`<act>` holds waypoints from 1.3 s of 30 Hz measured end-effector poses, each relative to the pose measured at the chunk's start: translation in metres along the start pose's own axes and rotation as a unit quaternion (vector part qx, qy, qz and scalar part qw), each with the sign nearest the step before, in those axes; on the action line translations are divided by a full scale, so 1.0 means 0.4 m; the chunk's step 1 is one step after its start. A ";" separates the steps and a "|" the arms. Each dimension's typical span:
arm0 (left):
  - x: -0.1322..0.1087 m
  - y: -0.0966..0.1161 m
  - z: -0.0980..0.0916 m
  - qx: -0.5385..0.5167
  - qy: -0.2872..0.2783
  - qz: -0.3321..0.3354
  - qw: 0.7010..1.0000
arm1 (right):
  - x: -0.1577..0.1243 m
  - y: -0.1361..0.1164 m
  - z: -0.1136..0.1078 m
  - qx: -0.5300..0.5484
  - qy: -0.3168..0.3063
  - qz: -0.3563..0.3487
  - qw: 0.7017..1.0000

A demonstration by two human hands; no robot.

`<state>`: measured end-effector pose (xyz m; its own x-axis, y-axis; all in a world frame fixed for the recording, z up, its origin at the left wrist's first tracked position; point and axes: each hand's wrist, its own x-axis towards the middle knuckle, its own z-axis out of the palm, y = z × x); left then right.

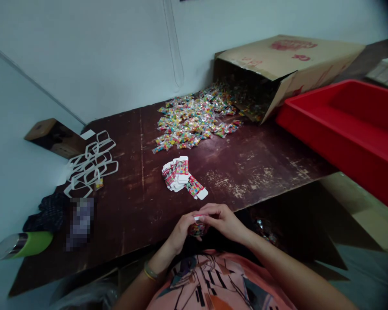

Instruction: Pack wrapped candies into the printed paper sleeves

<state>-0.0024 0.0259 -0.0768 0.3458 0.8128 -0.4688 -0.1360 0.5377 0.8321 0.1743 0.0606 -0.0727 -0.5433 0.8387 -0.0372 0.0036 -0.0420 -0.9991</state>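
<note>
Close to my body, at the table's front edge, a small printed carton [196, 228] with a white flap is between my hands. My left hand [182, 230] is closed round its left side. From the right, my right hand [222, 221] pinches at the white flap on top. Just beyond my hands, a fanned stack of flat red printed cartons [176, 172] with white flaps lies on the table. Farther back spreads a heap of small clear packets [194, 118] with colourful contents. What is inside the carton I hold cannot be made out.
An open cardboard box [287, 60] lies on its side at the back right, packets spilling out. A red tray [345, 129] stands at right. On the left of the brown table [132, 202] are white loop frames [93, 163], a green cup [35, 244] and dark cloth [48, 211].
</note>
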 end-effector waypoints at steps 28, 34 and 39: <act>-0.005 -0.023 0.019 0.081 -0.046 0.058 0.994 | -0.112 0.000 -0.136 -0.182 0.182 -0.026 0.966; -0.002 -0.012 -0.054 0.043 0.036 0.024 0.998 | -0.048 0.002 -0.230 -0.421 0.145 -0.068 0.893; -0.029 -0.004 -0.077 0.046 0.061 0.012 0.997 | 0.092 0.089 -0.042 -0.475 -0.044 -0.157 0.865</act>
<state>-0.0348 0.0225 -0.0816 0.2278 0.8496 -0.4756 -0.0560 0.4991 0.8647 0.1687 0.0991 -0.1100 -0.7040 0.6819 0.1988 0.5101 0.6801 -0.5265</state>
